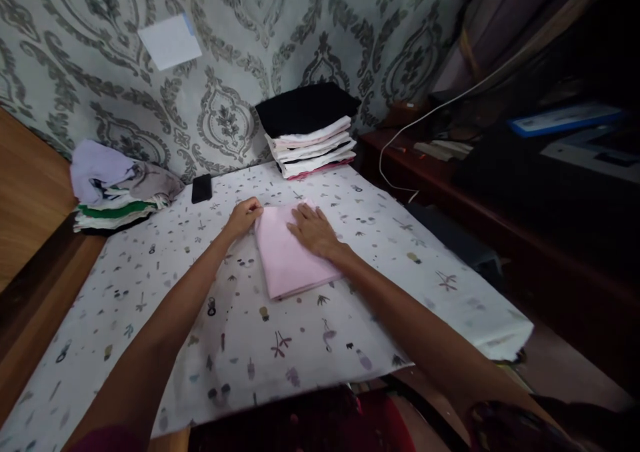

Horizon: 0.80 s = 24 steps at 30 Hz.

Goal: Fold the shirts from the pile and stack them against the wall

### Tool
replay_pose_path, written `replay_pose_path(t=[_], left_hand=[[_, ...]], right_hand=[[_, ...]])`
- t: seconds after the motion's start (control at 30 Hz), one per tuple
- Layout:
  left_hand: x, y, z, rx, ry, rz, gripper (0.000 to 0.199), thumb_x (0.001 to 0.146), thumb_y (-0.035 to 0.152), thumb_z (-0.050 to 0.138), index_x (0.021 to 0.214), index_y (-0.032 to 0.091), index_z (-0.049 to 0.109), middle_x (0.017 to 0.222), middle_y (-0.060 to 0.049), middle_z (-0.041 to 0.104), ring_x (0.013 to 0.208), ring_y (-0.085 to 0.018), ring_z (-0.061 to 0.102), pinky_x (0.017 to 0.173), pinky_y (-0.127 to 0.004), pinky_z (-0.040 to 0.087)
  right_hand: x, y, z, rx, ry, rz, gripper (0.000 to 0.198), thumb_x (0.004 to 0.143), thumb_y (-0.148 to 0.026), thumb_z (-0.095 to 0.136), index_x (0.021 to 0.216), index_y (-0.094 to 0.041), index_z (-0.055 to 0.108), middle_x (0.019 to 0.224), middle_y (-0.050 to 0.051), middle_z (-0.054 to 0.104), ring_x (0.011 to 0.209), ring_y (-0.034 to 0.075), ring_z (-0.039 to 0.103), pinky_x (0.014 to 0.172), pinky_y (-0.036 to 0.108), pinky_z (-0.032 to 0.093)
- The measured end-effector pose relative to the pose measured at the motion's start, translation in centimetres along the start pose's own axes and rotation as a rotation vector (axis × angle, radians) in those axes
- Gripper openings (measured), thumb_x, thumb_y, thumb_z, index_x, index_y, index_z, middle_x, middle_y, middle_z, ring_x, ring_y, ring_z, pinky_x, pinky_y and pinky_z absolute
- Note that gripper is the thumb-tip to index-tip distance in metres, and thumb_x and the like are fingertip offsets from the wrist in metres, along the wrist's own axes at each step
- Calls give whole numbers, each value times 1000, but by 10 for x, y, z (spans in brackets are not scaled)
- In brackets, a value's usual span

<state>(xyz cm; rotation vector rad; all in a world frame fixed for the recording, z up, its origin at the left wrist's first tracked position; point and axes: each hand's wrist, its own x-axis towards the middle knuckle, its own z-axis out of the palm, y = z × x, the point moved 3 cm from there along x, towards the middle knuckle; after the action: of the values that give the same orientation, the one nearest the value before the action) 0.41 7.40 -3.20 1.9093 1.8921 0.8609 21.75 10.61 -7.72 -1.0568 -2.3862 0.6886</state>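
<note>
Two bare hands are at work on a folded pink cloth [287, 259], which lies directly beneath the right hand [314, 231] and just right of the left hand [243, 216]. Materials noted: a smooth white sheet [300, 345] with small scattered prints beneath both hands; beyond the right hand, a squared stack of folded garments [314, 152], black cloth uppermost; beyond and left of the left hand, a flat black phone [202, 189] and, farther left, a looser, rumpled clothes pile [123, 189], lilac on top. Edges: the sheet's near edge runs well on the wearer's side of both hands, and a broad stretch of sheet extends right of the right hand to its border near a dark red desk [367, 149]. The left hand is narrow, fingers curled, pinching the cloth's far left corner; the right lies flat, fingers slightly parted. I find the cloth matte, roughly rectangular, its layers showing along the near edge.
</note>
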Motion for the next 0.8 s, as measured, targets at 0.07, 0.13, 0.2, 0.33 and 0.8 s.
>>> replay_pose_path(t=[0.07, 0.13, 0.2, 0.33, 0.8], left_hand=[[-2, 1, 0, -23, 4, 33, 15, 84, 32, 47, 75, 21, 51, 73, 2, 55, 72, -16, 50, 69, -26, 41], [-4, -1, 0, -23, 12, 51, 18, 87, 34, 44, 76, 21, 50, 72, 2, 53, 71, -16, 49, 68, -26, 40], [-5, -5, 2, -8, 17, 47, 19, 89, 34, 44, 75, 21, 51, 69, 2, 51, 70, -17, 48, 69, -27, 38], [1, -17, 4, 201, 27, 34, 20, 92, 32, 44, 83, 22, 58, 68, -1, 53, 74, -21, 50, 77, -32, 38], [-178, 86, 22, 339, -66, 286, 14, 90, 34, 51, 91, 22, 57, 87, -7, 61, 85, -24, 53, 80, -40, 42]], right_hand=[[0, 0, 0, 15, 6, 1, 48, 97, -46, 43, 137, -21, 52, 159, 11, 38, 150, 30, 23, 123, 53, 6], [-1, -1, 0, 36, 9, 3, 49, 97, -46, 44, 137, -20, 52, 159, 12, 38, 150, 31, 23, 124, 53, 4], [-1, -1, 0, 44, 1, 2, 50, 97, -48, 44, 138, -21, 51, 159, 11, 37, 151, 31, 22, 123, 54, 3], [-3, -3, -1, -36, -43, 18, 53, 99, -48, 39, 143, -19, 47, 161, 12, 34, 152, 31, 19, 123, 54, 5], [2, 8, 9, -161, -37, -19, 61, 101, -59, 27, 148, -23, 41, 163, 8, 29, 152, 30, 17, 122, 56, 6]])
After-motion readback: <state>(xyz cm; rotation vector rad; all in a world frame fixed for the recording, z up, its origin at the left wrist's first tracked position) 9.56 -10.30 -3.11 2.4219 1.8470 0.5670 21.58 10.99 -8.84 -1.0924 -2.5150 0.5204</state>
